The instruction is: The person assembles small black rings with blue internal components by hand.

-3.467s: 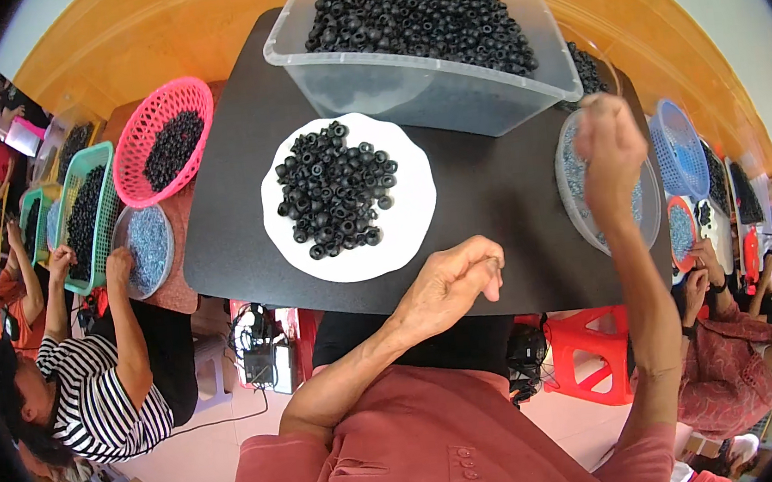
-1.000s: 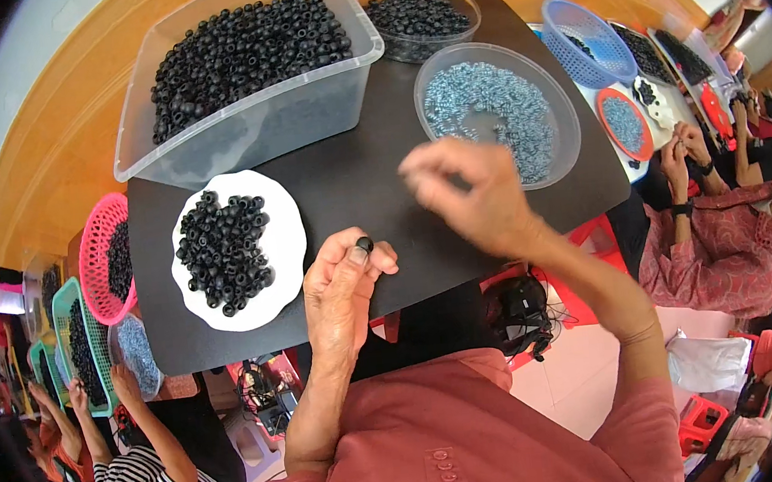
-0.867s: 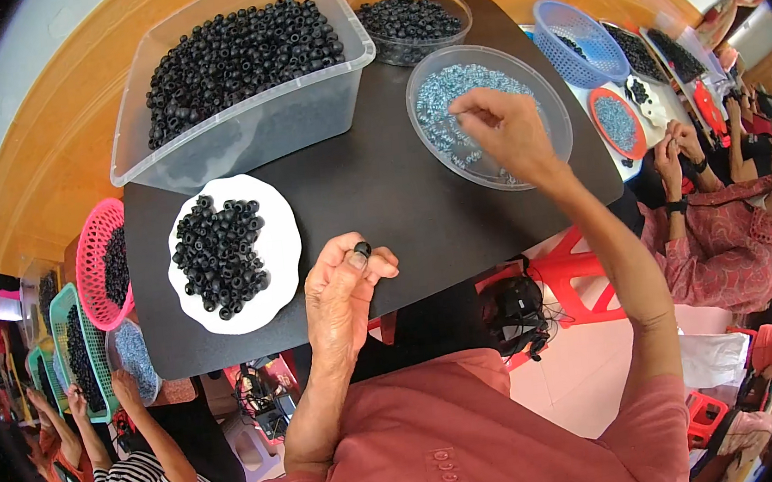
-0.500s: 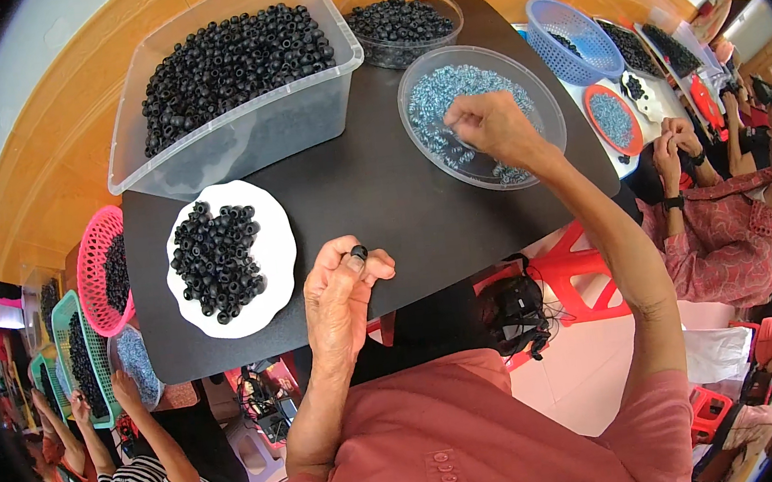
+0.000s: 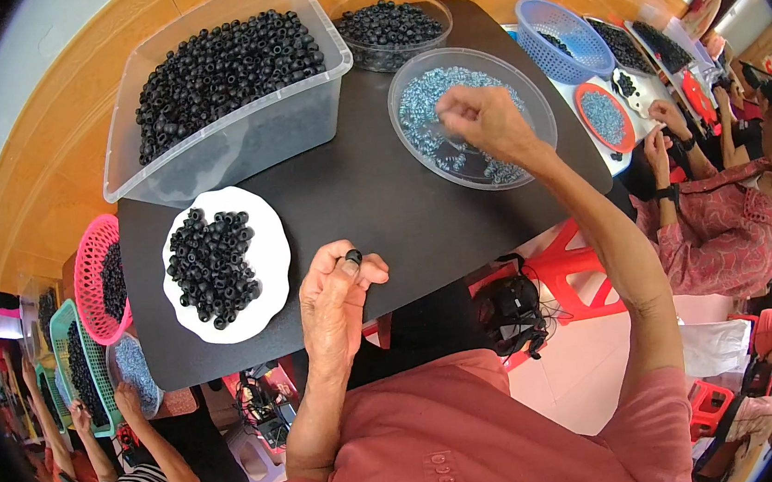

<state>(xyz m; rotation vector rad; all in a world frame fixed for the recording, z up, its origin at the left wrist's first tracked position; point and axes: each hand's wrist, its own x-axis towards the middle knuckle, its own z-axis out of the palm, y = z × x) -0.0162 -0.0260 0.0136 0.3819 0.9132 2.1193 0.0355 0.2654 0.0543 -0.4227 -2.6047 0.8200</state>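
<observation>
In my left hand (image 5: 332, 307), just past the table's near edge, a small hollow black piece (image 5: 353, 256) is pinched between thumb and fingers. My right hand (image 5: 490, 119) reaches over a round clear plastic dish (image 5: 537, 147), its fingertips pressed together. Whatever those fingertips hold, if anything, is too small to make out. Tiny translucent bluish pieces (image 5: 428, 97) are spread across the dish. To the left of my left hand lies a white scalloped plate (image 5: 265, 290) bearing a heap of black hollow pieces (image 5: 211, 262).
At the back left of the dark table (image 5: 344, 189) stands a large clear bin (image 5: 245, 129) of black pieces. Beside it is a round clear tub (image 5: 389, 32) of more. A pink basket (image 5: 93, 288) flanks the left edge. People work at both sides; a red stool (image 5: 575, 269) stands below.
The table and its containers have shifted slightly left in the view. My right hand stays over the dish with its fingers pinched, and my left still holds the black piece.
</observation>
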